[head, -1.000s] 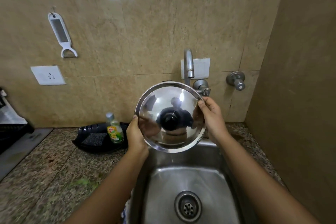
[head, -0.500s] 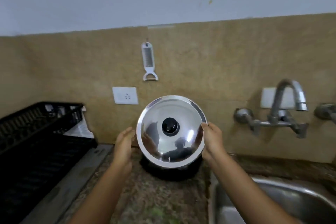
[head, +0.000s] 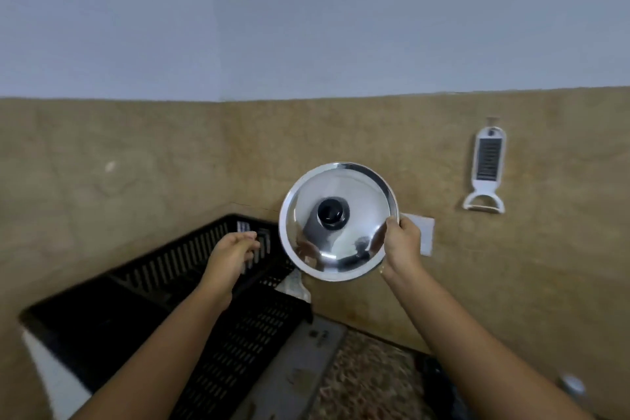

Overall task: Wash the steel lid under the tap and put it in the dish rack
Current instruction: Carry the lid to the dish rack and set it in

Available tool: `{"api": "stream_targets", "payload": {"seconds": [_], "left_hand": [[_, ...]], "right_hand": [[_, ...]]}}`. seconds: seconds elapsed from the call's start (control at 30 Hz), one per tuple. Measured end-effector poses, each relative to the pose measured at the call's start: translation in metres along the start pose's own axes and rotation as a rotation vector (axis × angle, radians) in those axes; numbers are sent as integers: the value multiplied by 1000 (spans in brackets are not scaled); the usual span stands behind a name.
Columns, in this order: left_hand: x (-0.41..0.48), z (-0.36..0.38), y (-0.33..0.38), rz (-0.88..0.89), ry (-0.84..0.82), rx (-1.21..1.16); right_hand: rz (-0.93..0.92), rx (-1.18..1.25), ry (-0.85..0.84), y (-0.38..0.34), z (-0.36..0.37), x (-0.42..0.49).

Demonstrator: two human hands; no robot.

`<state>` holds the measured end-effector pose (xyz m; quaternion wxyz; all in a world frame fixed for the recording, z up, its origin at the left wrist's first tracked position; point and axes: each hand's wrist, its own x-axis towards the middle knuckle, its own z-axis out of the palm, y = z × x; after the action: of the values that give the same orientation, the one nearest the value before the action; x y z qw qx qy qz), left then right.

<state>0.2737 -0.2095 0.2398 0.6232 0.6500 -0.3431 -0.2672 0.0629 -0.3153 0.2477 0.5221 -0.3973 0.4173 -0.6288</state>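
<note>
The round steel lid (head: 344,211) with a black knob stands upright in the air, its shiny top facing me, in front of the tan wall. My right hand (head: 402,245) grips its right rim. My left hand (head: 235,249) is off the lid, to its left, fingers loosely curled and holding nothing, hovering over the black plastic dish rack (head: 177,300). The rack fills the lower left corner against the wall. The lid hangs above the rack's right end. The tap and sink are out of view.
A white peeler-grater (head: 489,170) hangs on the wall at the right. A white wall socket (head: 426,235) shows behind my right hand. A grey tray (head: 300,365) lies under the rack's right side on the speckled granite counter (head: 368,382).
The view has swung left from the sink to the dish rack. My left hand let go of the lid and moved out over the rack; my right hand carried the lid leftward.
</note>
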Motion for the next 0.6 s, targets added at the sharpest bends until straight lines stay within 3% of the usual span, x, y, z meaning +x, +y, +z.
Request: {"api": "stream_targets", "payload": {"seconds": [0.3,0.6], "left_hand": [[89,-56,-15,-29,80,86],[114,-73,-48,-89,74,70]], "right_hand": [[-192,-85,-15,57,144,54],[-296,-176,-28,109,211,90]]}}
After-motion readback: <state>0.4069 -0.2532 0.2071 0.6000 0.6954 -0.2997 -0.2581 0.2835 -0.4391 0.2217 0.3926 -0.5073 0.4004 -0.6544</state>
